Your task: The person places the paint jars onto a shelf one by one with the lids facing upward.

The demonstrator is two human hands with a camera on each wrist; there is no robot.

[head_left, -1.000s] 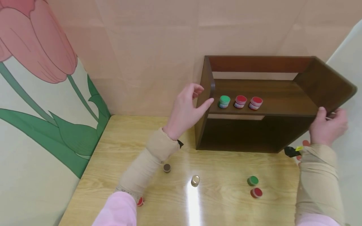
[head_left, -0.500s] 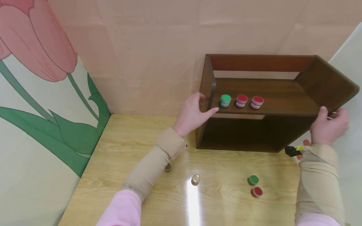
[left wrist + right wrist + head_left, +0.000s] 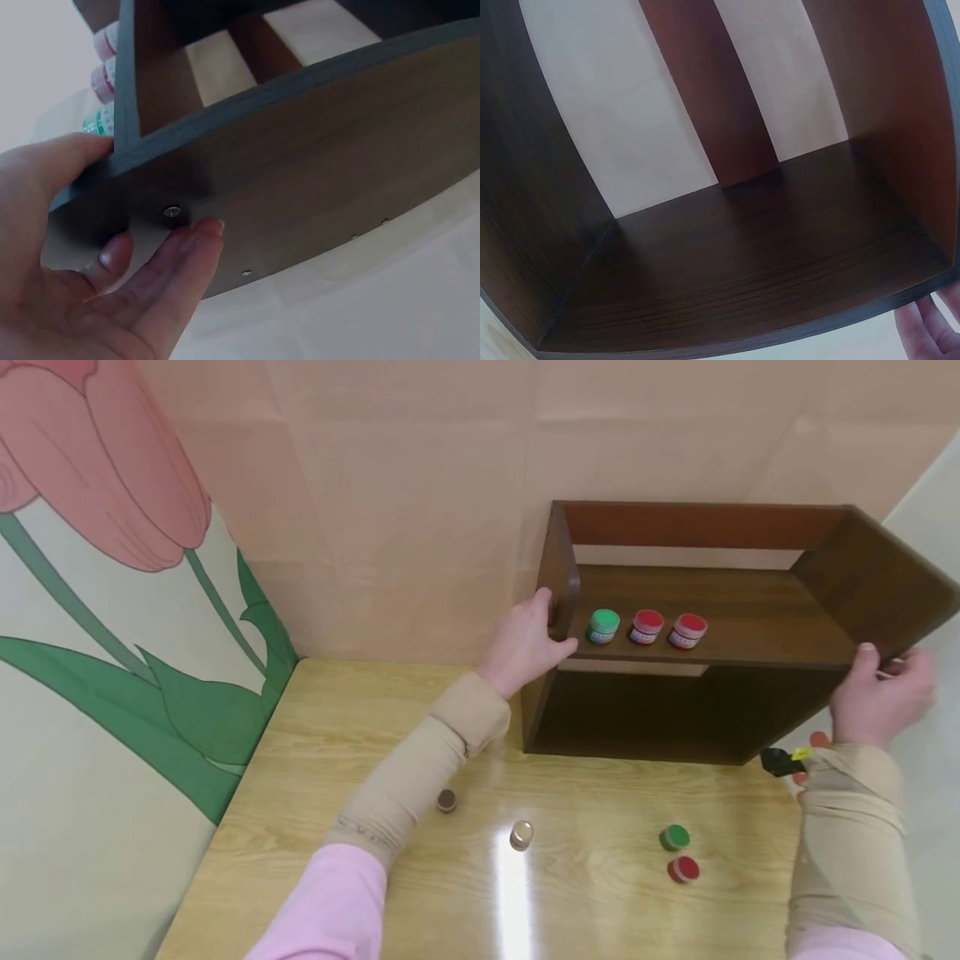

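A dark brown wooden shelf unit (image 3: 750,610) stands at the back right of the table. My left hand (image 3: 525,647) grips its left side panel (image 3: 315,142), thumb at the front edge and fingers against the outer face by a screw head. On the opposite side my right hand (image 3: 879,697) holds the front edge of the right panel (image 3: 892,585), its fingers (image 3: 922,334) partly hidden behind it. Along the front of the upper board sit a green-lidded jar (image 3: 603,627), a red-lidded jar (image 3: 647,627) and another red-lidded jar (image 3: 687,632).
On the wooden table (image 3: 345,735) lie a brown-lidded jar (image 3: 446,801), a gold-topped jar (image 3: 521,835), a green-lidded jar (image 3: 674,837) and a red-lidded jar (image 3: 683,869). A black object (image 3: 780,762) shows near my right wrist. Behind the unit rises a pinkish cloth backdrop (image 3: 405,510).
My left hand has moved right, from beside the unit onto its left panel. The right hand stays on the right panel. The whole head view has shifted slightly.
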